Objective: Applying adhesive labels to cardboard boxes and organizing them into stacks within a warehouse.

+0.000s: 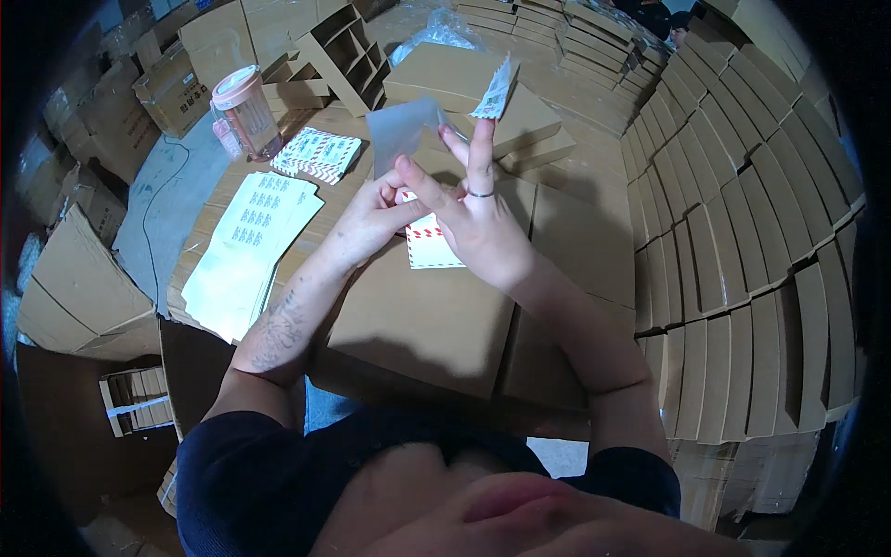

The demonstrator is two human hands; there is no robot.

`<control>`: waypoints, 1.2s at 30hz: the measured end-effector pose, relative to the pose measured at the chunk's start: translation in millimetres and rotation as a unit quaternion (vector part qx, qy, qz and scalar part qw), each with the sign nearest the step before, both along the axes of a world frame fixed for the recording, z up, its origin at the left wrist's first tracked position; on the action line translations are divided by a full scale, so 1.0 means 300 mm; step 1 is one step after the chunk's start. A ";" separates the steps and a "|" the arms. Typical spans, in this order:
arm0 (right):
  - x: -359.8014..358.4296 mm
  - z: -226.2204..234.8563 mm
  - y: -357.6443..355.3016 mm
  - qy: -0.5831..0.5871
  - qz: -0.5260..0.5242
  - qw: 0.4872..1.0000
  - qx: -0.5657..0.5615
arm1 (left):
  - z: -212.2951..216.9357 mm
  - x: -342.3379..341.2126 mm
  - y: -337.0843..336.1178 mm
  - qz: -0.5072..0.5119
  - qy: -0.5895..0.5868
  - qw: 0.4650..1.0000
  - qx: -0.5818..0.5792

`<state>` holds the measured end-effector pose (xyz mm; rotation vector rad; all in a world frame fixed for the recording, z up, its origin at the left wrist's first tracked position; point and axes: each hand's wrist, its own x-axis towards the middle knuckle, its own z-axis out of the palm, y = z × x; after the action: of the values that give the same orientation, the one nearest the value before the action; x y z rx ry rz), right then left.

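My right hand (487, 218) is over the cardboard boxes with its fingers spread. A small printed sticker (495, 93) clings to its raised index fingertip, and a ring is on one finger. Close against it, my left hand (373, 218) has its fingers bent and closed at the edge of a white card with a red-dashed border (432, 249). A translucent sheet (394, 135) stands up behind the fingers; which hand bears it I cannot tell. The card is partly hidden by both hands. Under them lies a closed brown cardboard box (427, 320).
Left of my arm are sheets of printed stickers (246, 251) and a stack of striped-border cards (317, 155). A pink-lidded cup (249, 111) stands behind them. Long rows of folded cardboard boxes (742, 213) rise on the right. More boxes (445, 72) and a divided carton (345, 60) lie beyond.
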<state>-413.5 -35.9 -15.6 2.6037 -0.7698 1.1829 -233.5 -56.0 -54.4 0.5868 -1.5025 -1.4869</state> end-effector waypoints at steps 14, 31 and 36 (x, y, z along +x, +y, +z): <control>-0.026 0.045 -0.002 -0.051 0.001 0.997 0.052 | 0.023 -0.011 0.024 0.019 -0.027 0.998 0.058; -0.080 0.123 0.016 -0.073 0.046 0.915 0.395 | 0.009 0.000 0.014 -0.011 -0.115 0.993 0.005; -0.074 0.127 0.018 -0.082 0.051 0.927 0.362 | 0.031 0.002 0.021 -0.065 -0.031 0.992 0.102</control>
<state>-435.5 -30.6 22.7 3.1743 -1.3342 1.3531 -232.7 -49.8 -45.1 0.6717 -1.4695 -1.7512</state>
